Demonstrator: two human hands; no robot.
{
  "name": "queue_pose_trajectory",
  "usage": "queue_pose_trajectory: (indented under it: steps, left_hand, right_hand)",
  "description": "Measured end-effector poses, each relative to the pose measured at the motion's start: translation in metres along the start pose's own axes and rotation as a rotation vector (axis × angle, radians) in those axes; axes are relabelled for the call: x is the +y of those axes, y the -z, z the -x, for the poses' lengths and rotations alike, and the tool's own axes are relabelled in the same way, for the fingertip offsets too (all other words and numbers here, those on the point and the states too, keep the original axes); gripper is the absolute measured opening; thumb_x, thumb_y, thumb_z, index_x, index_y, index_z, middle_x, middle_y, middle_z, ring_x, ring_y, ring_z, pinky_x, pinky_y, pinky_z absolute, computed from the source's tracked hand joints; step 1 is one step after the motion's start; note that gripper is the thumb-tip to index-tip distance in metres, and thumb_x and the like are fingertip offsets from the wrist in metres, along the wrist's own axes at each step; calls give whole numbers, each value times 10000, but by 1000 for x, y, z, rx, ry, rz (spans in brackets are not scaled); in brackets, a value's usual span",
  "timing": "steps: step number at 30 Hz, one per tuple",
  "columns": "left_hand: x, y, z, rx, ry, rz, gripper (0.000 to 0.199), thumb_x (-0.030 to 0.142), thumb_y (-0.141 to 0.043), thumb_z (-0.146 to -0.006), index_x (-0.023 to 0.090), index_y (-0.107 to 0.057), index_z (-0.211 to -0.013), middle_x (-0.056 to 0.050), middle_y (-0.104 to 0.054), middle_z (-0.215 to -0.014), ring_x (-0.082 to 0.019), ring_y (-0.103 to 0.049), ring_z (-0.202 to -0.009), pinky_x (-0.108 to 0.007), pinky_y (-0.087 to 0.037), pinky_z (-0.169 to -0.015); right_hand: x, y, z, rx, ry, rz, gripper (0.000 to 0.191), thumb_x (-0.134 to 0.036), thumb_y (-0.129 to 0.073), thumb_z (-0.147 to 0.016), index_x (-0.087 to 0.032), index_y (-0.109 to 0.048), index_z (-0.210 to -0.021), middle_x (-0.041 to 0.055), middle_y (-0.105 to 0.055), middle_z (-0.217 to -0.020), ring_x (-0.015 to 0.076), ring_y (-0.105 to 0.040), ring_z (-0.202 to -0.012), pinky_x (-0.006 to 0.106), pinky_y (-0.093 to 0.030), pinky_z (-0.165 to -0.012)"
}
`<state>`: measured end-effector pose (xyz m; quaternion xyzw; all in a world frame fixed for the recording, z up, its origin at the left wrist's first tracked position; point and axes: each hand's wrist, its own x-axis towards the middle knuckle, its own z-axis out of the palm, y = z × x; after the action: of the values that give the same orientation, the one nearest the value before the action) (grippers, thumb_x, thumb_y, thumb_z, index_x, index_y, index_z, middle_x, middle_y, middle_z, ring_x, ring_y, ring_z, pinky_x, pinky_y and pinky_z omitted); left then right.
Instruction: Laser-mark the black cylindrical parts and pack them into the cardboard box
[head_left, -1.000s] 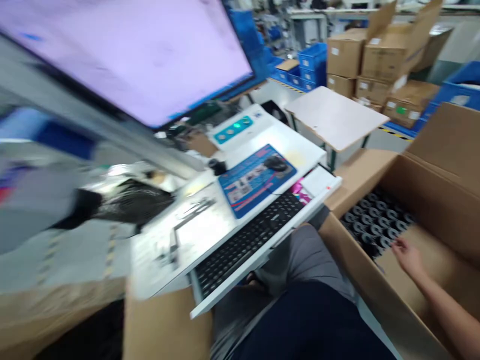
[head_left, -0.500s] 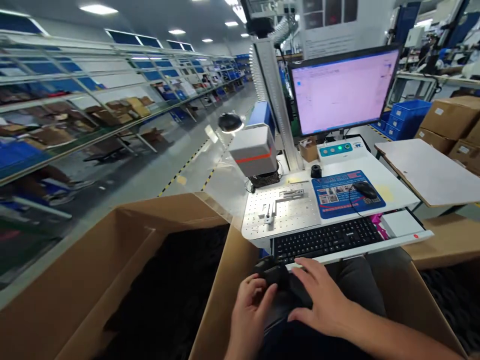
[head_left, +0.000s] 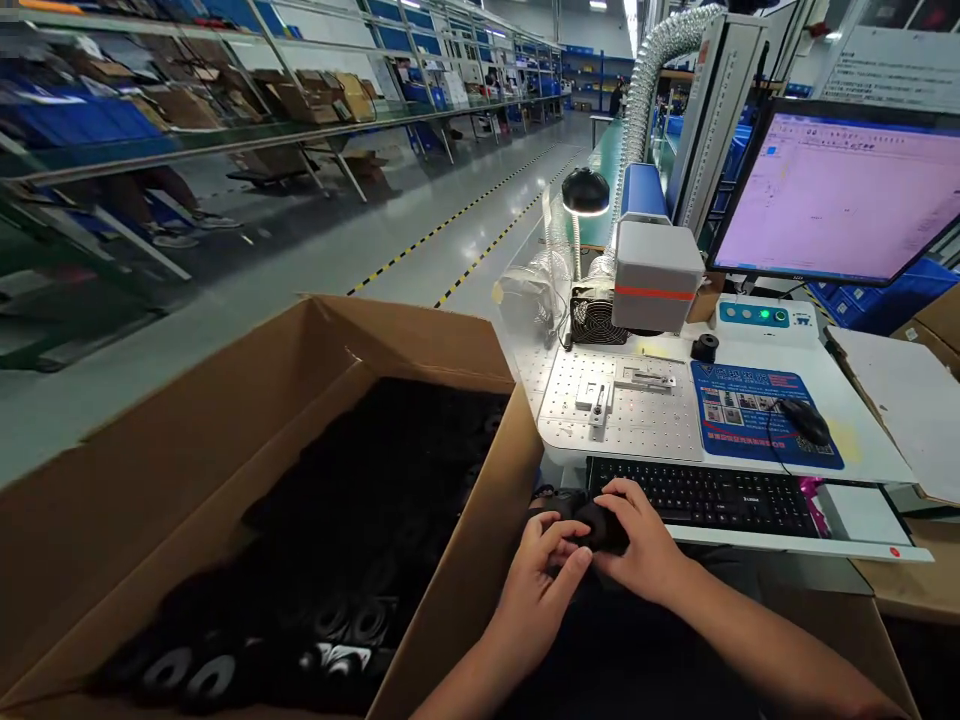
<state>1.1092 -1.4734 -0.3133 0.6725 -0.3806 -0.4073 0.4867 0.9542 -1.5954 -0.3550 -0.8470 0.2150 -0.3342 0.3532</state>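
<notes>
My right hand point(head_left: 643, 540) is closed, its fingers and thumb curled around a black round part point(head_left: 604, 528) just below the keyboard's near edge. Meeting it from the left is my left hand point(head_left: 546, 575), its fingers bent and its index fingertip and thumb against the same part. Behind the left hand's fingers, more dark pieces point(head_left: 556, 500) show, partly covered. Many similar black parts, some with ring-shaped faces, fill the large cardboard box point(head_left: 187, 430) on my left.
A keyboard point(head_left: 705, 495) sits on the pulled-out tray, under a white bench with a perforated metal plate point(head_left: 555, 405), a mouse pad point(head_left: 757, 440) and a mouse point(head_left: 804, 420). A grey machine head point(head_left: 656, 275) overhangs the plate, left of a monitor point(head_left: 832, 200). A small black round piece point(head_left: 705, 348) stands on the bench.
The view has swung left and down, showing more of the box. My right hand, spread and apart before, has come to the left hand and closed on the black round part.
</notes>
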Motion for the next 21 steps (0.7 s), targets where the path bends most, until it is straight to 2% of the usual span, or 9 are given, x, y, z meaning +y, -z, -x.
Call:
queue_pose_trajectory:
  steps: [2, 4, 7, 10, 13, 16, 18, 21]
  left_hand:
    - [-9, 11, -3, 18, -2, 28, 496, 673, -673, -870, 242, -776, -1092, -128, -523, -1244, -234, -690, -938, -422, -641, -854]
    - [-18, 25, -6, 98, -26, 28, 495, 674, -702, -855, 239, -772, -1079, -127, -524, -1270, -237, -704, -945, -428, -641, -878]
    - [-34, 53, -15, 310, -77, -30, 505, 681, -722, -827, 232, -757, -1055, -117, -525, -1291, -237, -718, -917, -479, -622, -963]
    - [-59, 84, -27, 568, -62, -150, 547, 706, -687, -795, 211, -726, -1024, -123, -536, -1265, -270, -718, -916, -552, -601, -1009]
    - [-94, 110, -36, 746, -30, -295, 511, 676, -625, -785, 206, -671, -978, -149, -561, -1177, -372, -656, -1178, -592, -553, -1079]
    - [-126, 125, -38, 788, -3, -393, 451, 661, -585, -773, 236, -592, -924, -167, -614, -1031, -423, -523, -1359, -594, -536, -1081]
    - [-138, 127, -38, 802, 36, -412, 441, 667, -563, -768, 249, -555, -909, -174, -630, -1006, -429, -539, -1313, -588, -546, -1046]
    - [-140, 125, -40, 817, 112, -408, 464, 676, -543, -769, 239, -547, -928, -179, -610, -1097, -392, -626, -1143, -554, -574, -972]
  right_hand:
    - [5, -1, -9, -34, 2, -14, 575, -172, -814, -769, -252, -618, -1305, 121, -571, -1322, 267, -636, -1236, 431, -593, -1055]
    - [14, 0, -19, -25, -17, -7, 574, -192, -823, -770, -257, -621, -1303, 113, -586, -1313, 261, -641, -1222, 427, -583, -1055]
    - [39, 11, -39, 109, -91, 37, 513, -286, -844, -778, -251, -643, -1249, 104, -631, -1268, 274, -645, -1193, 463, -557, -1067]
    - [73, 31, -72, 297, -257, 120, 471, -436, -850, -772, -233, -670, -1157, 106, -675, -1220, 314, -629, -1181, 521, -519, -1073]
    - [105, 47, -107, 367, -444, 155, 553, -512, -832, -743, -205, -675, -1175, 121, -696, -1212, 343, -621, -1174, 530, -500, -1049]
    - [126, 47, -132, 332, -498, 133, 593, -517, -780, -763, -182, -655, -1235, 131, -703, -1219, 332, -638, -1145, 500, -498, -1031]
    - [134, 42, -140, 314, -456, 142, 572, -504, -753, -779, -171, -660, -1235, 139, -685, -1251, 322, -630, -1166, 479, -490, -1050]
    - [142, 34, -146, 348, -400, 203, 553, -499, -761, -771, -167, -698, -1208, 151, -641, -1305, 327, -577, -1248, 480, -443, -1123]
